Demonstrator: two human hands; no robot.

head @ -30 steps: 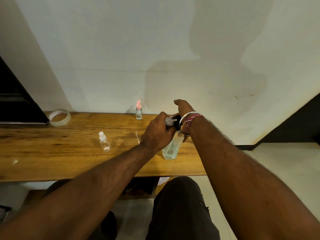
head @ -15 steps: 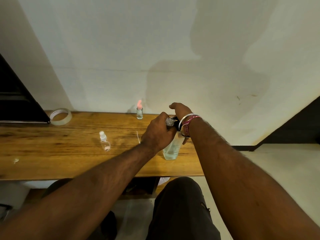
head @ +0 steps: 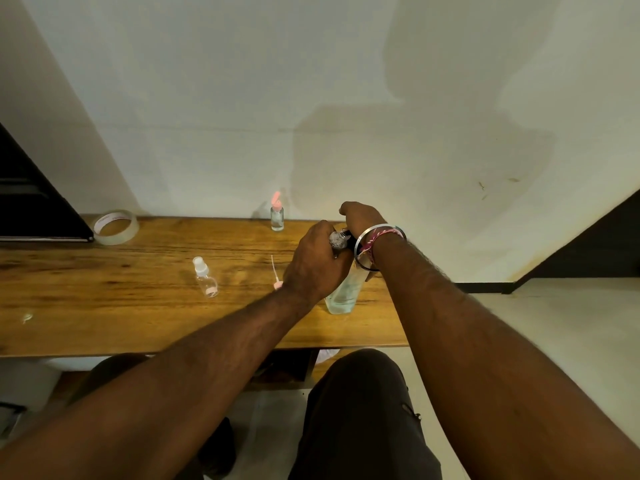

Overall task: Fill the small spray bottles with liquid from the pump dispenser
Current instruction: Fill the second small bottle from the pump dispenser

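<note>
Fingers [head: 325, 237] of the left hand [head: 313, 265] curl around a small clear bottle [head: 336, 241], holding it at the black head of the pump dispenser [head: 344, 291], which stands on the wooden table [head: 104, 306] directly below that grip. Beside them, the right hand [head: 360, 216] rests on top of the pump, fingers bent downward over it; their exact hold is hidden. Left of the fingers stands a white-capped spray bottle [head: 205, 277]; beyond them, by the wall, a pink-capped bottle [head: 277, 213]. A tape roll [head: 116, 226] lies far left.
</note>
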